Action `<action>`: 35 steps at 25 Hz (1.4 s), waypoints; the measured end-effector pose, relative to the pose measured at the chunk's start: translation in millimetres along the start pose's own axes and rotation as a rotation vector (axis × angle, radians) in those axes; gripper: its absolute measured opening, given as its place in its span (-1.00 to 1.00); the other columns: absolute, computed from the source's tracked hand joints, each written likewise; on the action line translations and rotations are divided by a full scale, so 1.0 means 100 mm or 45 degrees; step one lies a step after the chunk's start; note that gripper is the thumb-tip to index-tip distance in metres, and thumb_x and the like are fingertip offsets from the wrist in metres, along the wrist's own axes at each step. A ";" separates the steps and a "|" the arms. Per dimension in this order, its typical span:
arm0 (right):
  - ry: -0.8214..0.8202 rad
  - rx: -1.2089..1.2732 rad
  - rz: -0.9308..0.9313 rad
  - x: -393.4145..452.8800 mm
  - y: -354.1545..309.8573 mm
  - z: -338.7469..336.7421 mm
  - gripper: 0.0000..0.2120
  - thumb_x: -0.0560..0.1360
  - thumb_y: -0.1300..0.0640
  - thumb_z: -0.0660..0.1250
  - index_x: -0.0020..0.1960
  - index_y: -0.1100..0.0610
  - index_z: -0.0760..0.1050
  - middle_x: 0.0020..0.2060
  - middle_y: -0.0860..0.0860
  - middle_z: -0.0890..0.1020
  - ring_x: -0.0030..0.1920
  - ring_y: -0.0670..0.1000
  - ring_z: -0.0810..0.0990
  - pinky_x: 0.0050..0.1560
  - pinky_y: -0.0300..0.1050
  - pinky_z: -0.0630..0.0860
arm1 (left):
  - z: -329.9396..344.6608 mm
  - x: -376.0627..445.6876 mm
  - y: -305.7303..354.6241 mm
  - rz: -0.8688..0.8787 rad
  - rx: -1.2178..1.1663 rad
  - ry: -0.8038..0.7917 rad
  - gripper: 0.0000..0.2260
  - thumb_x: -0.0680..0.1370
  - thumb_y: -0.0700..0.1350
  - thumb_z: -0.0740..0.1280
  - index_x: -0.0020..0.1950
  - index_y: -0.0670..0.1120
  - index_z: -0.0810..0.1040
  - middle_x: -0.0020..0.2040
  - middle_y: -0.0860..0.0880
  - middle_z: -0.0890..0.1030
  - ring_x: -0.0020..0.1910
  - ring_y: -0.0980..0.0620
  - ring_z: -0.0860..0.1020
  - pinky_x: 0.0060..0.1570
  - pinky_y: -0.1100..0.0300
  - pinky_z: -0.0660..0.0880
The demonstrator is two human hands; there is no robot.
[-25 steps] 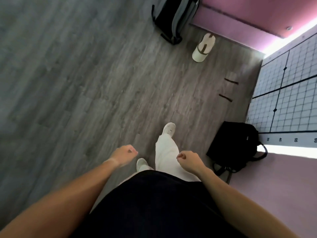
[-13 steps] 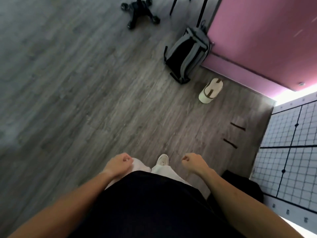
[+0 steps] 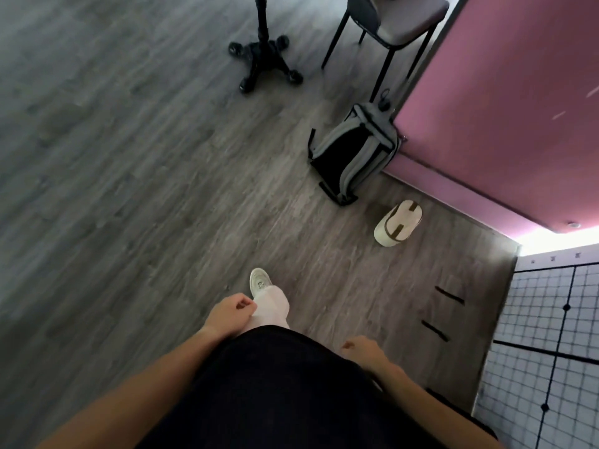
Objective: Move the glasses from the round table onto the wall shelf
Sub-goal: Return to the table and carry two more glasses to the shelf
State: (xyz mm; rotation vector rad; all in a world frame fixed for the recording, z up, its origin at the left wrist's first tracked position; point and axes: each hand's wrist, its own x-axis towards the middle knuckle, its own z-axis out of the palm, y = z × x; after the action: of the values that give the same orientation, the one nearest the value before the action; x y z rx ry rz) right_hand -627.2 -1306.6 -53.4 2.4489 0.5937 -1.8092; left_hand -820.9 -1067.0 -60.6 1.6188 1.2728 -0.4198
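No glasses, round table or wall shelf appear in the head view. I look down at a grey wood floor (image 3: pixel 129 189) and my own body in a black top and white trousers. My left hand (image 3: pixel 231 314) hangs in front of my left hip, fingers curled into a loose fist with nothing in it. My right hand (image 3: pixel 366 350) is lower at my right side, also curled shut and holding nothing. One white shoe (image 3: pixel 259 280) is stepped forward.
A grey and black backpack (image 3: pixel 355 153) leans against the pink wall (image 3: pixel 502 108). A white cap (image 3: pixel 397 226) lies on the floor beside it. A black wheeled stand base (image 3: pixel 264 59) and a chair (image 3: pixel 392 24) are ahead. A gridded white panel (image 3: pixel 551 351) is at right.
The view has advanced across the floor: backpack and cap slid down toward me, the stand base and chair came into view. My arms swing as I walk; both hands stay curled with nothing in them.
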 end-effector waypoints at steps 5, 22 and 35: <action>0.210 0.026 0.036 0.39 -0.72 -1.02 -0.76 0.56 0.16 0.16 -0.21 0.18 0.51 -0.18 0.13 0.59 -0.13 0.12 0.52 -0.04 -0.06 0.44 | -0.71 0.74 0.49 0.002 0.124 -0.082 -0.92 0.54 0.01 0.35 -0.11 0.04 0.60 -0.14 0.08 0.65 -0.13 0.10 0.59 -0.06 0.16 0.49; 0.247 0.200 -0.105 1.82 -2.39 -4.02 -0.75 0.45 0.02 0.16 -0.10 0.00 0.62 -0.08 -0.02 0.67 -0.05 0.03 0.61 0.02 -0.05 0.53 | -1.77 2.60 2.50 -0.138 0.186 -0.104 -0.90 0.58 -0.01 0.33 -0.10 0.03 0.58 -0.06 0.05 0.65 0.00 0.01 0.61 0.05 0.13 0.50; 0.066 0.017 -0.024 2.56 -2.98 -5.55 -0.73 0.47 0.07 0.16 -0.05 0.08 0.62 -0.04 0.03 0.67 -0.01 0.07 0.61 0.09 -0.03 0.55 | -2.57 4.01 4.06 -0.154 -0.044 0.101 -0.93 0.50 -0.01 0.37 -0.18 0.09 0.63 -0.17 0.15 0.67 -0.11 0.12 0.61 -0.07 0.18 0.46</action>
State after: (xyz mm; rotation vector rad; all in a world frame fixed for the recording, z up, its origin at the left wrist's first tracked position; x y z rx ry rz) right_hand -154.4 -817.8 -56.6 2.5143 0.6122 -1.7672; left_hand -385.1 -618.4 -52.4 1.5475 1.4357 -0.4088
